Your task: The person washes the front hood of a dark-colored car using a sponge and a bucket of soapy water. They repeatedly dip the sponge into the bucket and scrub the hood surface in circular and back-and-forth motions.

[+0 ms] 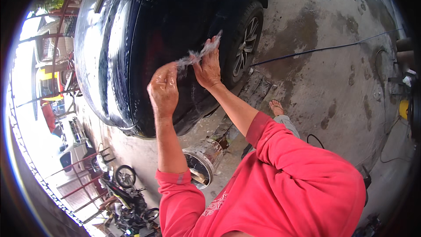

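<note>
Car's [144,39] front cut off above

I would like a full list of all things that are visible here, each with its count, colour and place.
car: one, black and wet, upper left to centre
car wheel: one, dark with grey spokes, upper centre
wet strip: one, clear whitish, stretched between both hands
hose: one, dark, across the concrete floor at right
bucket: one, metal, on the floor below the car
motorcycle: one, dark, lower left
bare foot: one, on the floor, centre right
red sleeves: two, lower centre
left hand: one, grips the strip's lower end
right hand: one, grips the strip's upper end
</note>
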The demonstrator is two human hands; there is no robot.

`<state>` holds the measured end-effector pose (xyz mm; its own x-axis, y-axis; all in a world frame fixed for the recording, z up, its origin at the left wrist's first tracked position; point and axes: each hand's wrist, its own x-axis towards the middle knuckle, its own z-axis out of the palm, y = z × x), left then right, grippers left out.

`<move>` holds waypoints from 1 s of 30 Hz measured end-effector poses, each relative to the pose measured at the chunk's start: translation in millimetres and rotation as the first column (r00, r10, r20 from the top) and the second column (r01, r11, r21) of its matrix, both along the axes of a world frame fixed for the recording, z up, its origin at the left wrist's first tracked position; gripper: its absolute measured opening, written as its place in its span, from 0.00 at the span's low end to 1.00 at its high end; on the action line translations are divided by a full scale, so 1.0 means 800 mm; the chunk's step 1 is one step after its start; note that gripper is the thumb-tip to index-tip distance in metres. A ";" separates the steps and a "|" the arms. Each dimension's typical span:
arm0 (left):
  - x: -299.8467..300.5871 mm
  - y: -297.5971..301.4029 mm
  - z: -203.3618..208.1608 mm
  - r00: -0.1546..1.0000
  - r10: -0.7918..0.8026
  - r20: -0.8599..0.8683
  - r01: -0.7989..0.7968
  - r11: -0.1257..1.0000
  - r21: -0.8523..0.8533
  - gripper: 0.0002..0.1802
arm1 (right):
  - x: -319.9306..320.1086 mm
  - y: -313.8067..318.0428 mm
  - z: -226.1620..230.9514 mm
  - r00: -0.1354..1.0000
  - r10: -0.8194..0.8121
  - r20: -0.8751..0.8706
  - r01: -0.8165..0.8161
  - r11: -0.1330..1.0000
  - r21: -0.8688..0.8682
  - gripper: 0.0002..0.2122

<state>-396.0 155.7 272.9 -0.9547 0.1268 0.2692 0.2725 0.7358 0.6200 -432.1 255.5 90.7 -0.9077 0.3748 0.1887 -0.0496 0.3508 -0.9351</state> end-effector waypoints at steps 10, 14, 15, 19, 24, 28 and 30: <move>-0.098 -0.115 0.031 0.915 -0.363 -0.177 0.077 0.588 -0.806 0.37 | -0.325 0.241 -0.040 0.858 -0.496 -0.137 0.513 0.808 0.290 0.38; -0.098 -0.115 0.027 0.908 -0.363 -0.210 0.069 0.624 -0.779 0.38 | -0.356 0.252 -0.075 0.871 -0.487 0.068 0.483 0.873 0.069 0.43; -0.097 -0.112 0.028 0.912 -0.355 -0.204 0.068 0.622 -0.780 0.38 | -0.349 0.245 -0.074 0.854 -0.515 0.071 0.514 0.857 0.031 0.42; -0.097 -0.110 0.028 0.913 -0.350 -0.210 0.061 0.626 -0.777 0.38 | -0.248 0.171 -0.052 0.891 -0.432 0.138 0.454 0.861 -0.231 0.48; -0.096 -0.112 0.022 0.881 -0.377 -0.285 0.039 0.659 -0.751 0.36 | -0.094 0.031 -0.028 0.874 -0.438 0.211 0.476 0.857 -0.195 0.48; -0.085 -0.095 0.023 0.876 -0.334 -0.348 -0.031 0.680 -0.733 0.35 | 0.089 -0.096 -0.052 0.891 -0.206 0.405 0.296 0.940 -0.171 0.49; -0.057 -0.094 0.012 0.905 -0.237 -0.352 -0.077 0.724 -0.686 0.31 | 0.166 -0.098 -0.085 0.974 -0.030 0.225 0.015 0.997 0.071 0.50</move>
<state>-441.6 80.7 282.7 -0.7617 0.4929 0.4206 0.4491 0.8695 -0.2056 -299.7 177.2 22.3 -0.9213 0.3889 0.0058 0.1686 0.4127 -0.8951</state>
